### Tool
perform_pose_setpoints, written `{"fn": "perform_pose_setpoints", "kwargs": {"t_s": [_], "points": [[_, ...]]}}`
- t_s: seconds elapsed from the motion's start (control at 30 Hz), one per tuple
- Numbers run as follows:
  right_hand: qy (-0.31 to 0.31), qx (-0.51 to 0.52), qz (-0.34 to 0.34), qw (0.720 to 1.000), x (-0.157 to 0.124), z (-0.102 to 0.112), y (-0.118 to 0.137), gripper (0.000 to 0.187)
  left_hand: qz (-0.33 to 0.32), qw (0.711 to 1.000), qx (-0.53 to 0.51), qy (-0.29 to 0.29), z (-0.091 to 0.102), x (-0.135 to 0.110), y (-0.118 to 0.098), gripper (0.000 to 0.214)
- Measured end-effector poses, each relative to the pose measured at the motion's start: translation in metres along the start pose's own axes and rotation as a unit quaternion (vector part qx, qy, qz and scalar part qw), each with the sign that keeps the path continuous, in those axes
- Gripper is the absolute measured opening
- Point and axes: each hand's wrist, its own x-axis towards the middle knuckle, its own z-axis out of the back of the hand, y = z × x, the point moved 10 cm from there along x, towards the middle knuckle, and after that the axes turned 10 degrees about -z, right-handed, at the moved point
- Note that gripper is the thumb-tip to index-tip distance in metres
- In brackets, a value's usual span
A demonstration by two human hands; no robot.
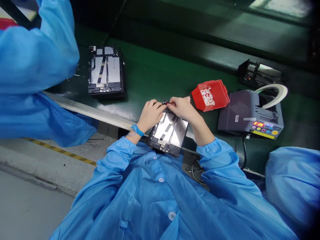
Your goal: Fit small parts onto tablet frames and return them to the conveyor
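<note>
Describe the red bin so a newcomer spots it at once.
On the green bench, find the right hand and the grey machine. Between them sits the red bin, open-topped and close to the machine. Its bright red walls and the small white pieces inside set it apart from its dark grey neighbour.

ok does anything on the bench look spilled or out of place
Slightly: small scraps lie loose on the bench beside the stack, near a co-worker's sleeve, while the white bits sit gathered in the bin. The device also seems to overhang the bench edge.
</note>
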Motion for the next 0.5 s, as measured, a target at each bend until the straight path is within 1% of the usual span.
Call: {"fn": "perform_pose_setpoints", "kwargs": {"t_s": [0.1, 0.17, 0.23, 0.33, 0.5], "points": [[0.01, 0.015, -0.003, 1.0, -0.001, 0.003, 0.0, 0.024, -0.069, 0.996, 0.044, 0.033, 0.005, 0.009, -0.004, 0.037], [0.013, 0.01, -0.003, 1.0, -0.001, 0.005, 0.0, 0.024, -0.114, 0.991, 0.048, 0.053, 0.008, 0.014, -0.005, 0.036], [0.012, -0.009, 0.004, 1.0, -0.001, 0.006, 0.001, 0.026, -0.147, 0.986, 0.036, 0.069, 0.011, 0.018, -0.004, 0.035], [0.018, -0.028, 0.014, 0.999, 0.001, 0.006, 0.001, 0.028, -0.166, 0.982, 0.001, 0.087, 0.013, 0.022, 0.001, 0.038], [0.032, -0.035, 0.014, 0.999, 0.006, 0.005, 0.002, 0.03, -0.159, 0.982, -0.056, 0.086, 0.017, 0.026, 0.008, 0.039]]}}
